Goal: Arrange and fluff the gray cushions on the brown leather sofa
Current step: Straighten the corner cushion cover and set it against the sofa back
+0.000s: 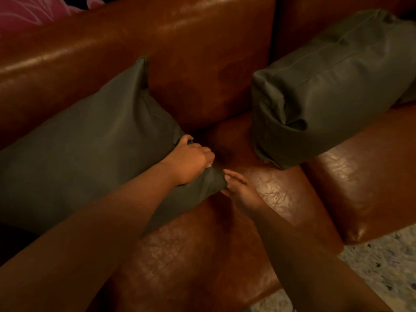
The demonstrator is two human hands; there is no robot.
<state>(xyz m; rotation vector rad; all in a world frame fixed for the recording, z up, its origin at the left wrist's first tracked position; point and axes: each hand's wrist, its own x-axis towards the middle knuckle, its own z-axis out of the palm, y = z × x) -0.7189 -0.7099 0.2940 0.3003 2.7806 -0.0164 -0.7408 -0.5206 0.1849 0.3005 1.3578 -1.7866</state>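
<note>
The near gray cushion (85, 140) runs off the picture's left edge, so its far end is cut from sight, and both forearms cover part of its lower side. It lies on the seat of the brown leather sofa (281, 188) with its upper edge leaning on the backrest. The left hand (191, 161) sits on the cushion's right end with its fingers (202, 152) curled over the edge, clenched into the fabric; their tips are hidden behind the fold. The right hand (240, 188) meets the cushion's lower right corner from the side, its fingers (234, 176) touching the cloth. Whether they pinch the corner or only press it cannot be told, since the dim light blurs them. The second gray cushion (333, 86) lies well apart, at the right of the seat against the backrest, its right end cut off. A pink patterned cloth (33, 12) shows behind the sofa's top left edge, and a speckled floor (382, 266) lies past the seat's front edge.
</note>
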